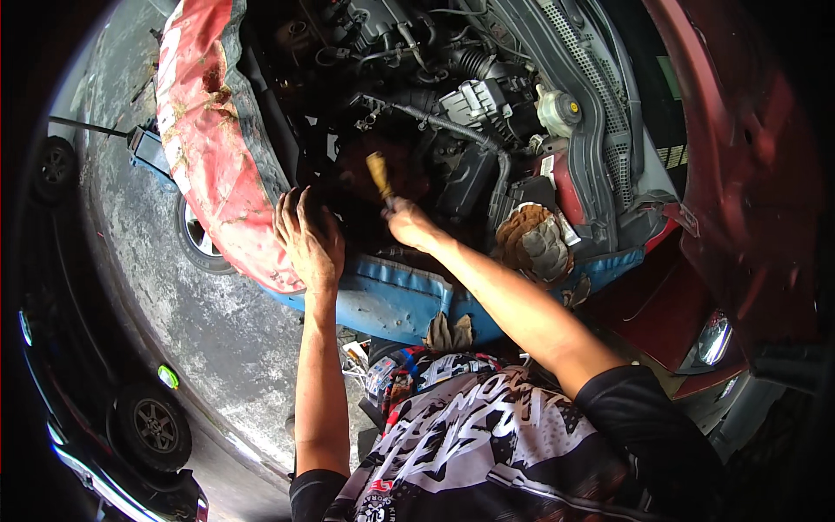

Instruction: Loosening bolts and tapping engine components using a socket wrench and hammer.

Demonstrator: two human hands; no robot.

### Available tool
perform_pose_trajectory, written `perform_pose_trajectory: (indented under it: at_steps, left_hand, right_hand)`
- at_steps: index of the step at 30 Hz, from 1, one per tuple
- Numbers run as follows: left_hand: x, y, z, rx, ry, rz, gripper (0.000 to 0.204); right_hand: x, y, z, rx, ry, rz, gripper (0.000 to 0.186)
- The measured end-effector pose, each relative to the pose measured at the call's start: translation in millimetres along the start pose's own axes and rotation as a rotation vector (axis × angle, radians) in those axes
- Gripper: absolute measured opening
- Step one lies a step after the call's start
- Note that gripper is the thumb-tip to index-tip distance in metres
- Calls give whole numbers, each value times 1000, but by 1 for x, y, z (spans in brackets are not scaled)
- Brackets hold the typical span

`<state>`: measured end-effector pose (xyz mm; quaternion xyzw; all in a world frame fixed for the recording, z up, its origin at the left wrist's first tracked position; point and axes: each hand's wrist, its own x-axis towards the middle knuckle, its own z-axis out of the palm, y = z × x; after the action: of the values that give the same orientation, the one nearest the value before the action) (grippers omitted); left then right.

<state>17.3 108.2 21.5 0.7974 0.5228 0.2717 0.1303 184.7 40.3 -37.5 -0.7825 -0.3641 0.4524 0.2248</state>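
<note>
My left hand (310, 241) rests on the inner edge of the red fender cover (217, 187), its fingers spread. Just to its right, my right hand (409, 224) is closed round a short tool with a yellow end (378, 171). That end points away from me over the dark engine bay, and my fingers hide the rest, so its exact kind does not show. Between and beyond my hands, deep shadow hides most of the parts. Along the near edge of the bay, below both hands, lies a blue fender cover (383, 300).
Dirty work gloves (535, 244) lie at the bay's right side, near a white fluid reservoir (557, 111). A ribbed hose (461, 130) crosses the bay. An open dark red door (739, 174) stands at right. A loose wheel (198, 233) and a dark vehicle (96, 374) are at left.
</note>
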Motion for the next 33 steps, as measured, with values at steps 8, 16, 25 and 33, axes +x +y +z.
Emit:
perform_pose_trajectory:
  at_steps: [8,16,25,33]
  left_hand:
    - [-3,-2,-2,-9,21,6,41]
    - [0,0,0,-7,11,-10,43]
    - [-1,-3,0,8,2,1,40]
    - [0,-3,-2,-5,15,-7,42]
  right_hand:
    - [1,-10,4,-424,-102,106,39]
    - [20,16,15,403,124,357,45]
    - [16,-7,0,-489,-448,-173,35]
    - [15,-7,6,66,-101,235,43]
